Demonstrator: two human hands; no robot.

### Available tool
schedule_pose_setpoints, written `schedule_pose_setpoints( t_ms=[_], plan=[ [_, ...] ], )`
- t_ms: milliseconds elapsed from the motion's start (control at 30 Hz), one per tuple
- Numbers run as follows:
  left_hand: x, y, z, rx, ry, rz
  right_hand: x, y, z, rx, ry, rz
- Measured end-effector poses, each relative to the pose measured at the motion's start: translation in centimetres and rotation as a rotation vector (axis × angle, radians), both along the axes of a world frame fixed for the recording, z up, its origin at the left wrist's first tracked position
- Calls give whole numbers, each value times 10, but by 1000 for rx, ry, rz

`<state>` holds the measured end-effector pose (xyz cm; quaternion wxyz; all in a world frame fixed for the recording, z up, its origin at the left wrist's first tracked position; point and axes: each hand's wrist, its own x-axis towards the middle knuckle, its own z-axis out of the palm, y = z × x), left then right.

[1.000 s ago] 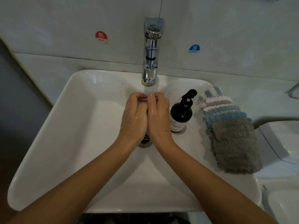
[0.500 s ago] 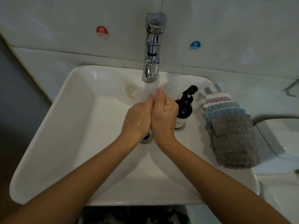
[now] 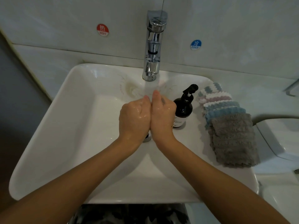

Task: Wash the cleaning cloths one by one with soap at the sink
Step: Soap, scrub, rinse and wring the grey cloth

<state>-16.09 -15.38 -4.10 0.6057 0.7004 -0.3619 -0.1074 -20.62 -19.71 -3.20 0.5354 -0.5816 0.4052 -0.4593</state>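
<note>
A red sticker marked HOT [image 3: 102, 30] is seen on the wall above the far left corner of the sink [image 3: 53, 126], a white rectangular basin set on the counter [image 3: 242, 88]. At the middle of the far edge a chrome tap [image 3: 153, 46] stands, and a stream of water [image 3: 149, 88] runs from its spout.

Under that stream, over the middle of the basin, the left hand [image 3: 134, 118] and the right hand [image 3: 162, 117] are held pressed side by side, backs up and wet. The fingers of both are curled downward and inward toward each other, with the fingertips hidden; no cloth can be made out between them, though the palms are out of sight, so it cannot be told for certain that nothing is held. A part of the metal drain [image 3: 146, 138] shows just below the wrists.

A blue sticker marked COLD [image 3: 195, 44] is fixed to the wall right of the tap. Just beside the right hand, on the right rim of the sink, a dark soap bottle [image 3: 183, 109] with a black pump stands upright. Further right, along the same edge, the cleaning cloths [image 3: 229, 126] lie in an overlapping row, striped and pink ones toward the far side, blue ones next, and a grey one on top nearest the near edge. They are apart from both hands.
</note>
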Motion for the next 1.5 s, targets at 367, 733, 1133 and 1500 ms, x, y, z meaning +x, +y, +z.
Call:
schedule_pose_setpoints(
  t_ms=[367, 733, 1133, 1500],
  plan=[
    [7, 2, 7, -8, 46, -58, -4, 6, 7, -17, 3, 76],
    [32, 30, 27, 72, 44, -139, -27, 8, 26, 6, -56, 290],
    [45, 43, 81, 41, -182, -383, -43, 9, 62, -205, -19, 343],
    [42, 43, 106, -85, -273, -251, -48, 0, 77, -287, 155, 445]
  ],
)
